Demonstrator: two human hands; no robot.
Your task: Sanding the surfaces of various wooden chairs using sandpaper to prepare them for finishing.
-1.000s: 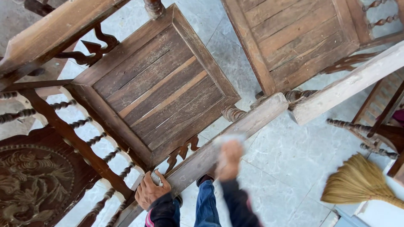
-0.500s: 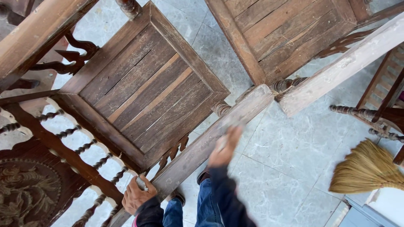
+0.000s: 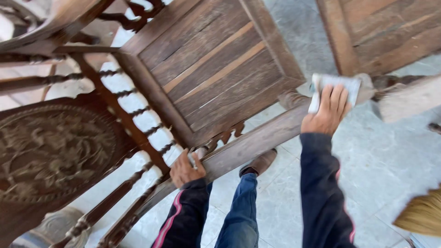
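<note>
At two o'clock my right hand (image 3: 329, 112) presses a soft, limp sanding sheet (image 3: 334, 87) flat-fingered on the stiff, heavy armrest rail (image 3: 257, 142), which my left hand (image 3: 185, 169) grips closed.

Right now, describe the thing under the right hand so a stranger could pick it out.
Follow the wooden armrest rail of the carved chair to its far end. There the right hand presses a folded pale sheet, probably sandpaper or cloth. It is the only light, flat thing among dark brown wood.
</note>
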